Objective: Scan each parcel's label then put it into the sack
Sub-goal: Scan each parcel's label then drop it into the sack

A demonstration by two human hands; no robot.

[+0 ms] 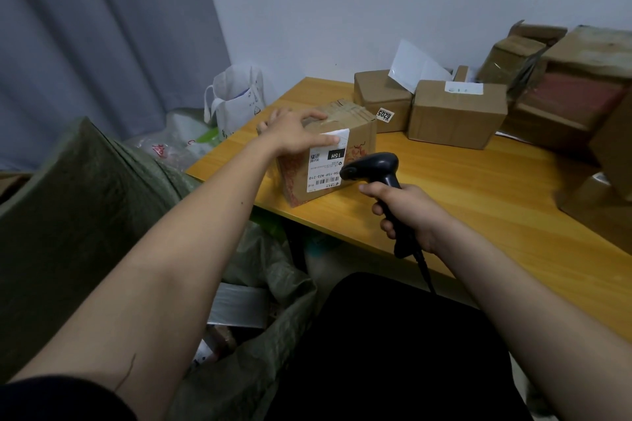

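Head | left hand (297,133) fingers spread flat atop parcel (328,155); right hand (407,212) fingers curled round scanner (383,174) beside label (326,164)

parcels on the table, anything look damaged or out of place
Mostly tidy. One oddity: a white sheet sticks up loose between the two brown boxes by the wall, and the pile of boxes on the right looks worn and crumpled. The parcel being scanned looks intact.
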